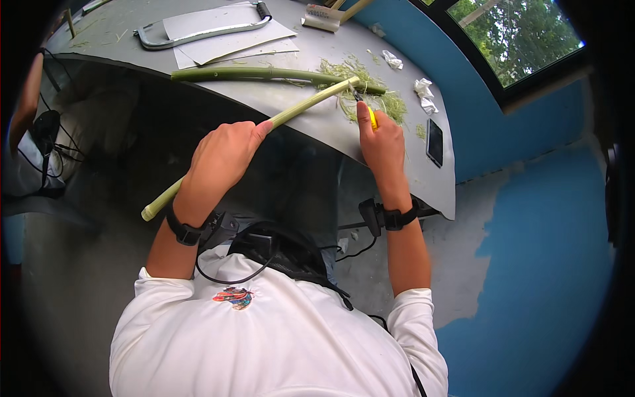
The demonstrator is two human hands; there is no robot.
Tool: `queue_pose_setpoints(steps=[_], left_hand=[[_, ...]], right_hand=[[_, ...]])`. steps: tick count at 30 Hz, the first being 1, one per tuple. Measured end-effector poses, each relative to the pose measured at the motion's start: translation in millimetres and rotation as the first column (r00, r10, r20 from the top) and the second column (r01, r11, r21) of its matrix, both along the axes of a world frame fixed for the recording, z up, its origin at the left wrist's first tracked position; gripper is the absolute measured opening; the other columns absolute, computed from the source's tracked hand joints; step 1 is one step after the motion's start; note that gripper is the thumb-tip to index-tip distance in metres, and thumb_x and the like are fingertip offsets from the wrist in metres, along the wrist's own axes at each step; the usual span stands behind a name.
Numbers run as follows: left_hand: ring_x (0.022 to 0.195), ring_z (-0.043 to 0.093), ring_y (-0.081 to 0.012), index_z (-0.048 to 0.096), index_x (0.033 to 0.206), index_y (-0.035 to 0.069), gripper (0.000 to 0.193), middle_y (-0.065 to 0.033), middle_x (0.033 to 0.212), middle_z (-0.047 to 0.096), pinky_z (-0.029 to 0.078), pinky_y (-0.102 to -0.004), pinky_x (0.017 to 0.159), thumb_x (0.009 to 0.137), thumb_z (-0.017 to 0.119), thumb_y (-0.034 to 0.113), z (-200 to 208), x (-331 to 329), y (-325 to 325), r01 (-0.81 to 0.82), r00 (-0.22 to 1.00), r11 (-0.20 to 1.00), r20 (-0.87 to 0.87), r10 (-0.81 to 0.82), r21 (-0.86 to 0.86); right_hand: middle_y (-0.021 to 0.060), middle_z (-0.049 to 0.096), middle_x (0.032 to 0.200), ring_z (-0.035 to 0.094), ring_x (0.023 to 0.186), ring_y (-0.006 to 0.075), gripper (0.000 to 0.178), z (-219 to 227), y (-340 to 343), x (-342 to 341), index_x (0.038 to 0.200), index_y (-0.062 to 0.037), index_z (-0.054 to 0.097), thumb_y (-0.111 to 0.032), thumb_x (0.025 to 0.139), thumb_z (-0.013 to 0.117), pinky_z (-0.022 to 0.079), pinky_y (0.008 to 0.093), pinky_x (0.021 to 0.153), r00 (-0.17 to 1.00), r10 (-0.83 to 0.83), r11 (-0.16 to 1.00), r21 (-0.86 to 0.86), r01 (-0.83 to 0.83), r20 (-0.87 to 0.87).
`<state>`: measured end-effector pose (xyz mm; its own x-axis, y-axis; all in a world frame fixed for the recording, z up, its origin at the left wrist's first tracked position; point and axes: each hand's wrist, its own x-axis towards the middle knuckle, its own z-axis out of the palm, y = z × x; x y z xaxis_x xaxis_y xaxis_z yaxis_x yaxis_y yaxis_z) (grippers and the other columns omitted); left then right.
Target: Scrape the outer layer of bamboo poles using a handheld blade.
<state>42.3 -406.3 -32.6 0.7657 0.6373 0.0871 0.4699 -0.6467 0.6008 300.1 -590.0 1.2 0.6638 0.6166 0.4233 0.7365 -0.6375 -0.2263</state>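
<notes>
My left hand (pixel 225 153) is wrapped round a pale, peeled bamboo stalk (pixel 311 102). The stalk slants from the lower left up to the right, its far end above the table. In my right hand (pixel 383 142) is a yellow-handled knife (pixel 372 118), its blade close to the stalk's far end; whether blade and stalk touch I cannot tell. Behind lies an unpeeled green bamboo stalk (pixel 264 74) on the grey table (pixel 291 122). A heap of green shavings (pixel 390 106) spreads around its right end.
A hacksaw (pixel 205 43) rests on white paper sheets (pixel 248 53) at the back left. A phone (pixel 434 142) and crumpled tissues (pixel 424 97) lie near the table's right edge, beside the blue wall (pixel 529 264). Another person's arm (pixel 26 99) shows at far left.
</notes>
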Motion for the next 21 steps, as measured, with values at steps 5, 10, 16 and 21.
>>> queue_pose_setpoints(steps=[5, 10, 16, 21], left_hand=[[0.085, 0.061, -0.0553, 0.064, 0.094, 0.000, 0.066, -0.0278, 0.082, 0.063, 0.050, -0.0583, 0.074, 0.124, 0.044, 0.055, 1, 0, 8, 0.067, 0.994, 0.995, 0.090, -0.060, -0.078], [0.082, 0.058, -0.0549, 0.063, 0.096, -0.001, 0.067, -0.0276, 0.081, 0.059, 0.049, -0.0574, 0.073, 0.124, 0.042, 0.055, -10, 2, 11, 0.095, 0.990, 0.992, 0.114, -0.085, -0.084], [0.080, 0.055, -0.0544, 0.062, 0.093, -0.002, 0.070, -0.0278, 0.082, 0.058, 0.048, -0.0565, 0.072, 0.124, 0.041, 0.058, -3, -8, 5, 0.030, 0.999, 0.995, 0.038, -0.027, -0.091], [0.074, 0.050, -0.0500, 0.061, 0.092, -0.002, 0.070, -0.0254, 0.077, 0.054, 0.047, -0.0540, 0.070, 0.124, 0.043, 0.057, -5, -26, 12, 0.052, 0.998, 0.994, 0.046, -0.047, -0.096]], right_hand=[[0.0212, 0.066, 0.064, 0.069, 0.062, 0.0459, 0.072, -5, 14, -22, 0.076, -0.0058, 0.067, -0.069, 0.109, 0.067, 0.052, 0.0548, 0.058, 0.983, 0.184, 0.983, 0.013, -0.184, 0.021], [0.0213, 0.067, 0.064, 0.069, 0.063, 0.0463, 0.072, -13, 17, -13, 0.074, -0.0054, 0.068, -0.069, 0.108, 0.068, 0.053, 0.0549, 0.060, 0.977, 0.206, 0.978, 0.026, -0.208, 0.050], [0.0239, 0.070, 0.068, 0.073, 0.068, 0.0470, 0.073, -24, 23, -9, 0.077, -0.0048, 0.072, -0.071, 0.107, 0.067, 0.056, 0.0560, 0.064, 0.994, 0.086, 0.996, 0.032, -0.088, 0.065], [0.0244, 0.072, 0.071, 0.074, 0.072, 0.0488, 0.074, -26, 24, -6, 0.080, -0.0043, 0.074, -0.072, 0.107, 0.066, 0.058, 0.0578, 0.067, 0.999, 0.038, 0.999, 0.022, -0.039, 0.026]])
